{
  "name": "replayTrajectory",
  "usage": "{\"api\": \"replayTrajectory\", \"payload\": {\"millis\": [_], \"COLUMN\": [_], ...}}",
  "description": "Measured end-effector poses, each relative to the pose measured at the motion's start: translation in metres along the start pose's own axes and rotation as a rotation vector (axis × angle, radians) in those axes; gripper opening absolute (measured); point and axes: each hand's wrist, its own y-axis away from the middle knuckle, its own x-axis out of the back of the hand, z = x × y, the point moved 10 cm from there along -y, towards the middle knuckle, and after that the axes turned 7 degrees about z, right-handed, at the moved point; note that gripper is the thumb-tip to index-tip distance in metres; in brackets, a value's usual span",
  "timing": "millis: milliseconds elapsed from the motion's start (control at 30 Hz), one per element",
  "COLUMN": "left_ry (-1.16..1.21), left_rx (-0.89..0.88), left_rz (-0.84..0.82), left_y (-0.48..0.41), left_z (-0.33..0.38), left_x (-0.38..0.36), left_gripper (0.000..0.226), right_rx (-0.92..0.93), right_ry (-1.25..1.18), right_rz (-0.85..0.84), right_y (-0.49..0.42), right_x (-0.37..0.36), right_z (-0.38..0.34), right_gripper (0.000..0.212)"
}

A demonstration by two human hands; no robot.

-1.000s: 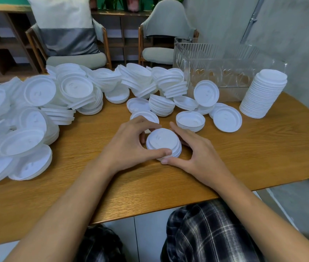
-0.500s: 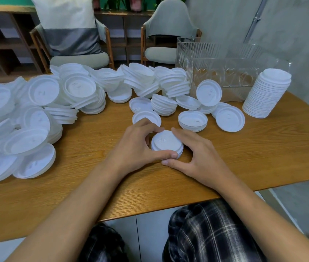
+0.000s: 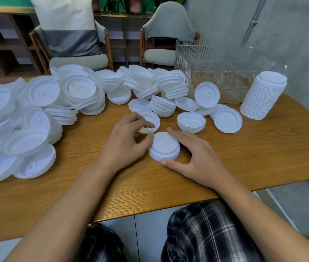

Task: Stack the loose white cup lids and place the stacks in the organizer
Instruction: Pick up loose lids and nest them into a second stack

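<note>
A short stack of white lids (image 3: 164, 146) sits on the wooden table (image 3: 254, 157) in front of me. My right hand (image 3: 195, 159) cups its right side, thumb at the front edge and index finger along the back. My left hand (image 3: 125, 142) is just left of the stack, fingers curled. Its index finger and thumb pinch the near rim of an upturned single lid (image 3: 148, 121) behind the stack. The clear ribbed organizer (image 3: 206, 49) stands at the back right, and I see no lids inside it. A tall neat lid stack (image 3: 263, 95) stands beside it.
A big heap of loose lids (image 3: 36, 114) covers the table's left and back. Small lid stacks (image 3: 191, 121) and single lids (image 3: 227, 121) lie between my hands and the organizer. Two chairs (image 3: 165, 35) stand behind the table. Bare wood shows at the near right.
My left hand has come off the short stack and taken hold of the upturned lid behind it. My right hand has opened a little but stays round the stack.
</note>
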Motion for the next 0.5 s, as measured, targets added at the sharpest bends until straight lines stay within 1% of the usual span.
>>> {"api": "replayTrajectory", "payload": {"millis": [100,233,333,433,500], "left_ry": [-0.021,-0.036,-0.014,0.024,0.026], "left_rx": [0.035,0.028,0.025,0.02,0.006], "left_rz": [0.023,-0.019,-0.012,-0.069,-0.122], "left_y": [-0.005,-0.004,-0.003,-0.003,-0.002], "left_z": [-0.013,-0.011,-0.008,-0.003,-0.001], "left_x": [0.008,0.005,0.004,0.0,-0.004], "left_gripper": [0.019,0.018,0.019,0.023,0.03], "right_rx": [-0.005,-0.023,-0.027,-0.061,-0.086], "right_ry": [-0.011,-0.01,-0.024,-0.051,-0.057], "right_rz": [0.01,0.017,0.025,0.029,0.021], "right_y": [-0.001,-0.002,-0.002,-0.003,-0.005], "right_x": [0.002,0.004,0.003,0.003,0.002], "right_z": [-0.001,0.0,-0.001,0.002,0.006], "right_gripper": [0.08,0.08,0.079,0.08,0.082]}}
